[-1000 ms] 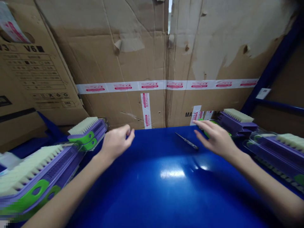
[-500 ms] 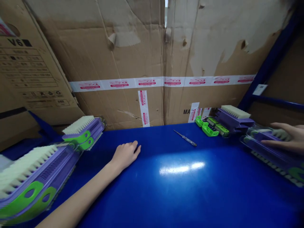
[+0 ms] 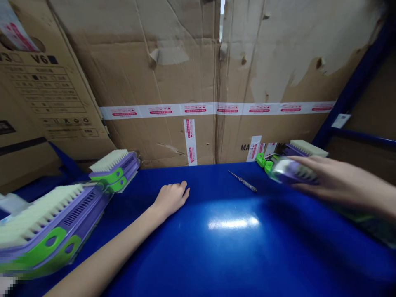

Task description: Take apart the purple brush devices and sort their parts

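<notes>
My left hand (image 3: 172,199) rests on the blue table (image 3: 198,255), its fingers curled in and the thumb side facing right; nothing shows in it. At the right, my right hand (image 3: 335,177) is wrapped around a purple brush (image 3: 292,170) with pale bristles and a clear, shiny end. This brush is blurred and held above the tabletop. Behind it, a green bit case (image 3: 262,161) is partly covered from view. Between the hands a slim screwdriver (image 3: 244,182) with a clear handle lies on the table.
On the left lie stacked purple-and-green brushes (image 3: 74,210), with a smaller stack of brushes (image 3: 116,169) behind. Another brush (image 3: 307,147) stands at the back right. A taped cardboard wall (image 3: 161,86) closes the back, and a blue metal frame (image 3: 349,82) rises at the right.
My right hand has moved left and inward from the right edge, carrying the purple brush. My left hand stays on the table; the view has shifted slightly.
</notes>
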Demonstrator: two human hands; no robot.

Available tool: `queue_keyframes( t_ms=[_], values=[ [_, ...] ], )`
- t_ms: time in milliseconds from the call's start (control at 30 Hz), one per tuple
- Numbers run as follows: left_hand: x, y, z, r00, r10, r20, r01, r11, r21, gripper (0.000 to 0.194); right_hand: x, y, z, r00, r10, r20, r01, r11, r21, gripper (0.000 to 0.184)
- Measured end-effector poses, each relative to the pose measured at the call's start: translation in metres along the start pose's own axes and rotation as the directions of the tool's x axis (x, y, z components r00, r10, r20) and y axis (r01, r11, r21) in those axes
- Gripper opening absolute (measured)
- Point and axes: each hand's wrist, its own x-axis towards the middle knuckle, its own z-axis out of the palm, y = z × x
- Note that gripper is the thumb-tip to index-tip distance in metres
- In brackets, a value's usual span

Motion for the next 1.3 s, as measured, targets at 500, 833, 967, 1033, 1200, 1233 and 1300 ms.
queue_keyframes(
  t_ms=[500, 833, 967, 1033, 1200, 1233, 1300],
  values=[
    [0.027, 0.013, -0.010, 0.968, 0.003, -0.252, -0.152, 0.803, -0.576, 0.032, 0.077, -0.190, 0.083, 0.875, -0.368, 0.315, 0.333, 0.929, 0.163, 0.064],
    [0.010, -0.002, -0.008, 0.982, 0.065, -0.176, -0.151, 0.831, -0.536, 0.050, 0.073, -0.166, 0.090, 0.884, -0.463, 0.063, 0.458, 0.885, 0.082, 0.073],
    [-0.018, 0.016, -0.011, 0.893, 0.352, -0.282, -0.415, 0.886, -0.209, 0.048, 0.067, -0.166, 0.087, 0.969, -0.223, 0.108, 0.214, 0.973, 0.088, 0.059],
    [-0.024, 0.031, -0.011, 0.816, 0.500, -0.292, -0.553, 0.821, -0.139, 0.038, 0.066, -0.172, 0.086, 0.981, -0.055, 0.186, 0.029, 0.990, 0.140, 0.051],
    [-0.017, 0.053, -0.009, 0.691, 0.631, -0.353, -0.666, 0.746, 0.029, 0.024, 0.061, -0.184, 0.093, 0.964, 0.009, 0.266, -0.047, 0.990, 0.136, 0.058],
    [-0.015, 0.052, -0.009, 0.693, 0.623, -0.363, -0.652, 0.757, 0.055, 0.023, 0.059, -0.183, 0.097, 0.966, 0.003, 0.257, -0.035, 0.992, 0.117, 0.060],
    [-0.008, 0.044, -0.009, 0.704, 0.590, -0.396, -0.606, 0.789, 0.097, 0.023, 0.056, -0.180, 0.105, 0.975, -0.002, 0.223, -0.021, 0.995, 0.102, 0.064]
  ],
)
